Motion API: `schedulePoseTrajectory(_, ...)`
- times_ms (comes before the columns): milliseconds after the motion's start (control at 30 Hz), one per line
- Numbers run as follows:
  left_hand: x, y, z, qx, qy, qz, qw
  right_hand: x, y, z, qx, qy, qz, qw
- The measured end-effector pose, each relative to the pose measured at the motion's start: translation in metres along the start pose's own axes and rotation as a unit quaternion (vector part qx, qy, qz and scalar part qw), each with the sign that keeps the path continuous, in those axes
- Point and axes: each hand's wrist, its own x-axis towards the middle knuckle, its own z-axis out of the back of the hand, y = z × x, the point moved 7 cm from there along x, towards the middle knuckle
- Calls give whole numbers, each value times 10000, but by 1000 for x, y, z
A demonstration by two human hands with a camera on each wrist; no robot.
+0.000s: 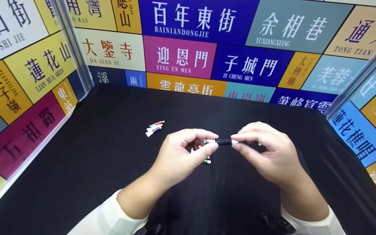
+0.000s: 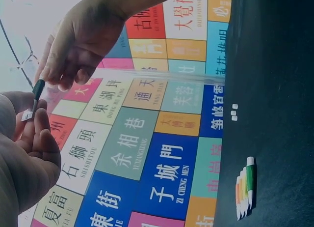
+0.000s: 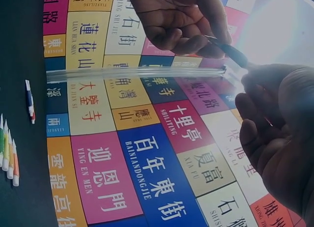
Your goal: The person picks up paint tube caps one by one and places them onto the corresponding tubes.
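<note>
A short black pen (image 1: pixel 224 142) with whitish ends lies level between both hands in the head view. My left hand (image 1: pixel 183 155) pinches its left end between thumb and fingers. The thumb and fingertips of my right hand (image 1: pixel 269 151) pinch the opposite end. In the left wrist view the dark barrel of the pen (image 2: pixel 39 88) runs into a thinner, paler part at the left fingers. From the right wrist, the grey-looking pen (image 3: pixel 234 55) slants between the left hand (image 3: pixel 181 23) and the right hand (image 3: pixel 282 133).
A row of small pens, green (image 2: pixel 250 175) beside yellow and orange, lies on the black cloth, partly behind the left hand in the head view. Several white bits (image 2: pixel 234 112) sit apart. Red and blue pens (image 1: pixel 155 128) lie farther left. Sign-covered panels (image 1: pixel 180 57) wall the table.
</note>
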Motion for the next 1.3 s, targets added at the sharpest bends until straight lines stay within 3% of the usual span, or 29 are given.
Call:
schedulePoseTrajectory(267,0,-1,0,366,-51,-168,9992,-1,-1,-1,-263,209,-65,9994)
schedulePoseTrajectory(467,2,-3,-1,893,-22,-586,9943,-1,-4,-2,-457,333,-165,9983)
schedulePoseTrajectory(700,5,-8,-2,1757,83,-1285,9760,-2,-9,-4,-564,372,-343,9971)
schedulePoseTrajectory(867,8,-7,-4,2253,71,-1500,9626,-1,-14,-4,-540,344,-400,9971)
schedulePoseTrajectory(1100,24,11,-4,2423,132,-1389,9601,-3,-39,-5,-595,412,-836,9939)
schedulePoseTrajectory(1200,34,29,-4,2340,229,-1008,9667,-6,-59,-1,-645,328,-1298,9889)
schedulePoseTrajectory(1300,45,55,-7,2239,430,-410,9728,-11,-83,5,-669,163,-1865,9800)
